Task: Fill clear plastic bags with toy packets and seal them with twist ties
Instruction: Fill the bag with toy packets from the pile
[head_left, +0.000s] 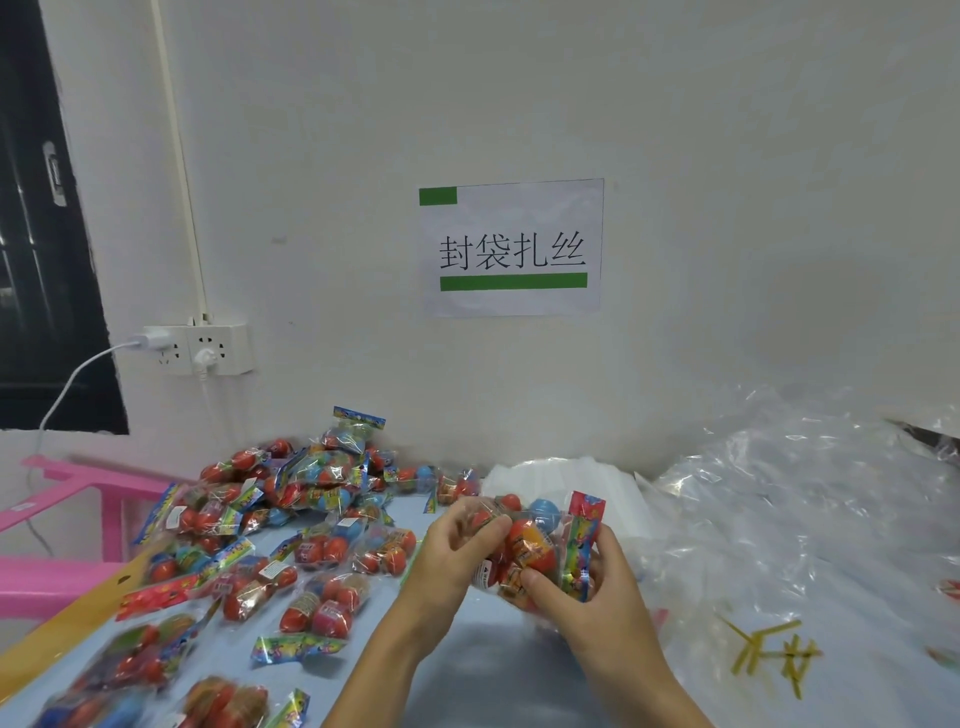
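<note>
My left hand (457, 551) and my right hand (587, 587) both grip a bundle of toy packets (535, 545) just above the table's middle; the packets hold red, orange and blue balls under colourful header cards. Whether a clear bag wraps the bundle, I cannot tell. Many more toy packets (291, 525) lie heaped and scattered to the left. A mound of clear plastic bags (805, 499) rises at the right. Several yellow-green twist ties (769, 654) lie in front of that mound.
The table has a light blue top (467, 665) and stands against a white wall with a paper sign (511, 247). A pink plastic frame (78, 499) stands at the left edge. A wall socket (200, 348) with cables is above it. White material (561, 483) lies behind my hands.
</note>
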